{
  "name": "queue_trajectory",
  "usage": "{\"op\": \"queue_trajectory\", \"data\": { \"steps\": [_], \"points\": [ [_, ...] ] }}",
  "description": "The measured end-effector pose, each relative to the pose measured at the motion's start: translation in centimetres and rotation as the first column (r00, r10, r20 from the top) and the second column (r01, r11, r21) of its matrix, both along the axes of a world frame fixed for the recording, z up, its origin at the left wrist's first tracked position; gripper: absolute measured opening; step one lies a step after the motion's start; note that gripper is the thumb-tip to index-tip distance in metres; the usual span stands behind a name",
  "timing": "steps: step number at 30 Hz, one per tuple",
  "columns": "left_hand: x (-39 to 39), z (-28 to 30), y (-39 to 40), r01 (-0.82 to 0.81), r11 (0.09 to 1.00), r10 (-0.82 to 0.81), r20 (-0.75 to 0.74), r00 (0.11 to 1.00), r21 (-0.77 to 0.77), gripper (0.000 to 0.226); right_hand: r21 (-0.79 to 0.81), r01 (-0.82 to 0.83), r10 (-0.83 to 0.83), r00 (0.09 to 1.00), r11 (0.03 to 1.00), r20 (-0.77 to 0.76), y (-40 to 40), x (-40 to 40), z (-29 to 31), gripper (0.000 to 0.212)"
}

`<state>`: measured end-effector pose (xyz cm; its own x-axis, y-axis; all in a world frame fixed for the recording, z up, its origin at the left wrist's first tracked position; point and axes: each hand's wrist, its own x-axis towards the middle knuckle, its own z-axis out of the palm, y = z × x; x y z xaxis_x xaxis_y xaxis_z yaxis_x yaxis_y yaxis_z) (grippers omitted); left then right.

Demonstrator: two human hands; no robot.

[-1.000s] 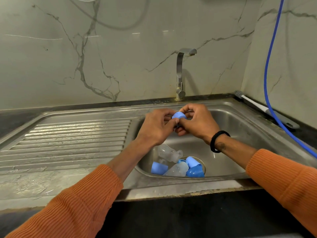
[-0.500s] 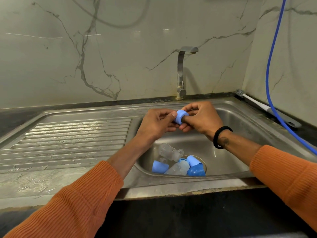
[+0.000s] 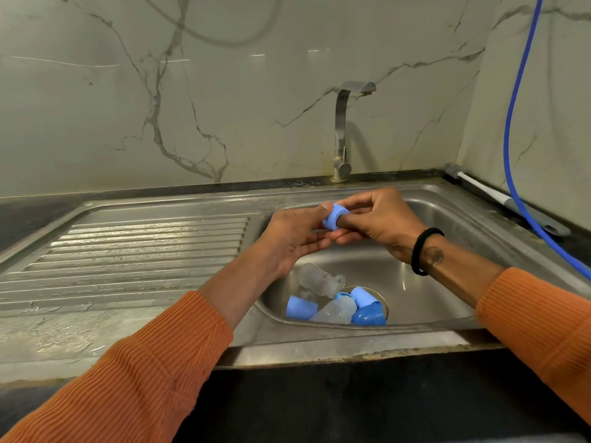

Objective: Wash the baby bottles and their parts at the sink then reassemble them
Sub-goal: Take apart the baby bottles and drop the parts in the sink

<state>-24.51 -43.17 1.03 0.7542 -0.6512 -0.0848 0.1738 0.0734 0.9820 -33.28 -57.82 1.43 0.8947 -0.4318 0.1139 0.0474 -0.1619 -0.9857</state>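
Note:
Both hands meet over the steel sink basin (image 3: 425,282). A light blue bottle ring (image 3: 333,216) is pinched between my left hand (image 3: 292,233) and my right hand (image 3: 379,220), and a right finger is pushed into its opening. In the basin below lie two clear bottles (image 3: 319,278) (image 3: 335,311), a light blue cap (image 3: 300,308), another light blue cap (image 3: 363,296) and a darker blue cap (image 3: 369,316), piled around the drain.
The tap (image 3: 343,129) stands behind the basin with no water running. A ribbed, wet drainboard (image 3: 134,251) lies to the left. A white bottle brush (image 3: 489,193) and a blue hose (image 3: 518,155) run along the right wall. Dark counter edge lies in front.
The blue ring has been turned in my fingers, from flat side up to its open end facing the right hand, with a right finger now inside it. Both hands stayed over the basin.

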Motion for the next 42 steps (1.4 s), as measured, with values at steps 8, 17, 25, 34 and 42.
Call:
{"op": "queue_trajectory", "data": {
  "steps": [8, 17, 25, 34, 42],
  "points": [
    [0.2, -0.3, 0.0, -0.092, 0.994, 0.09, 0.034, 0.995, 0.066, 0.021, -0.033, -0.137, 0.135, 0.989, 0.99, -0.055, -0.1, 0.1, -0.4, 0.038],
    [0.6, -0.5, -0.1, -0.115, 0.989, 0.106, 0.087, 0.991, 0.098, 0.019, -0.181, -0.102, 0.095, 0.994, 0.978, -0.044, -0.4, 0.2, -0.7, 0.043],
    [1.2, -1.6, 0.0, -0.329, 0.892, 0.043, 0.665, 0.746, 0.311, 0.024, -0.196, -0.223, 0.166, 0.948, 0.955, -0.272, -1.6, -0.4, -0.2, 0.033],
    [1.7, -2.2, 0.6, -0.34, 0.745, -0.35, 0.77, 0.533, 0.574, 0.031, -0.477, -0.368, 0.005, 0.796, 0.798, -0.606, -4.0, 0.2, -2.3, 0.031],
    [1.5, -2.4, 0.8, -0.255, 0.614, -0.565, 0.641, 0.519, 0.747, 0.059, -0.478, -0.53, -0.146, 0.549, 0.701, -0.823, -5.5, -0.3, -3.7, 0.041]
  ]
}}
